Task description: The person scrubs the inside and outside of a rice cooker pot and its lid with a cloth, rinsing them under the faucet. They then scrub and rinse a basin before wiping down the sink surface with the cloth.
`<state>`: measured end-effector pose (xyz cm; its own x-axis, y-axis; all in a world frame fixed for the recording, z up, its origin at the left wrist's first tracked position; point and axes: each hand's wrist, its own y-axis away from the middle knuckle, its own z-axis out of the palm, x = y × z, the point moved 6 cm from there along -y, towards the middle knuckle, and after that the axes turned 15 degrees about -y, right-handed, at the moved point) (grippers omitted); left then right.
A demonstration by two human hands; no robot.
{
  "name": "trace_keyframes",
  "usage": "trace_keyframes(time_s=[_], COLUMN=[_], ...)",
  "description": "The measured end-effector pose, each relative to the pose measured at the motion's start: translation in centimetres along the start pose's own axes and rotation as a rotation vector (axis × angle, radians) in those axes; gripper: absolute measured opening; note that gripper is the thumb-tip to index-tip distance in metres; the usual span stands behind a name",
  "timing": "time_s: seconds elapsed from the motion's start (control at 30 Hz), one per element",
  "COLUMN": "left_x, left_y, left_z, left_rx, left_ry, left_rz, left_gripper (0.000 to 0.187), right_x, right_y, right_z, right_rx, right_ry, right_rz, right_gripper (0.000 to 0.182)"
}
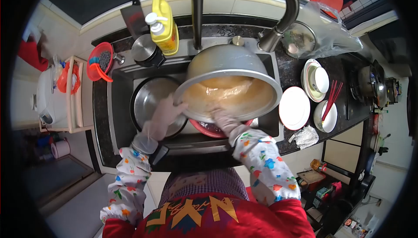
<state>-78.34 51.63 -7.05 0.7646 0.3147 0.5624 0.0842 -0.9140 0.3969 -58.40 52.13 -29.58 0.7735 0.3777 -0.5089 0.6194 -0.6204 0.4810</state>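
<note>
A large metal pot (pixel 230 62) is tilted over the sink, its wide mouth facing me. Its inside looks wet and brownish. At its left rim, my left hand (pixel 167 114) has its fingers closed on the edge. My right hand (pixel 226 120) reaches over the near rim, its fingers bent against the inner wall; the fingertips are hard to make out. Partly hidden below the pot is a red basin (pixel 207 129). To the left, a round dark-rimmed pan (pixel 148 96) lies in the sink, beneath my left hand.
A curved faucet (pixel 272 40) arches behind the pot. On the left stand a yellow soap bottle (pixel 165 27) and a red colander (pixel 102 48). On the right counter are a white plate (pixel 294 108), stacked bowls (pixel 319 80), a bowl with red chopsticks (pixel 325 118) and a white cloth (pixel 305 137).
</note>
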Motion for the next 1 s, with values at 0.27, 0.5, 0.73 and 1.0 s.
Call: trace_keyframes(time_s=[0.27,0.5,0.73,1.0], left_x=[-3.3,2.6,1.6,2.4], left_y=[0.9,0.4,0.4,0.1], left_z=[3.9,-2.4,-1.2,-1.3], left_rx=[0.125,0.160,0.181,0.264], left_ry=[0.117,-0.168,-0.152,-0.200], left_rz=[-0.085,0.113,0.056,0.065], left_gripper=[0.035,0.029,0.027,0.027], right_x=[-5.7,3.8,3.8,-12.0], right_y=[2.6,3.1,-1.8,0.7], right_z=[-5.1,-5.9,-4.8,-7.3], right_rx=[0.015,-0.069,0.311,0.137], right_ry=[-0.488,0.120,-0.225,-1.000], right_rz=[-0.041,0.106,0.356,-0.206], right_gripper=[0.051,0.050,0.036,0.037])
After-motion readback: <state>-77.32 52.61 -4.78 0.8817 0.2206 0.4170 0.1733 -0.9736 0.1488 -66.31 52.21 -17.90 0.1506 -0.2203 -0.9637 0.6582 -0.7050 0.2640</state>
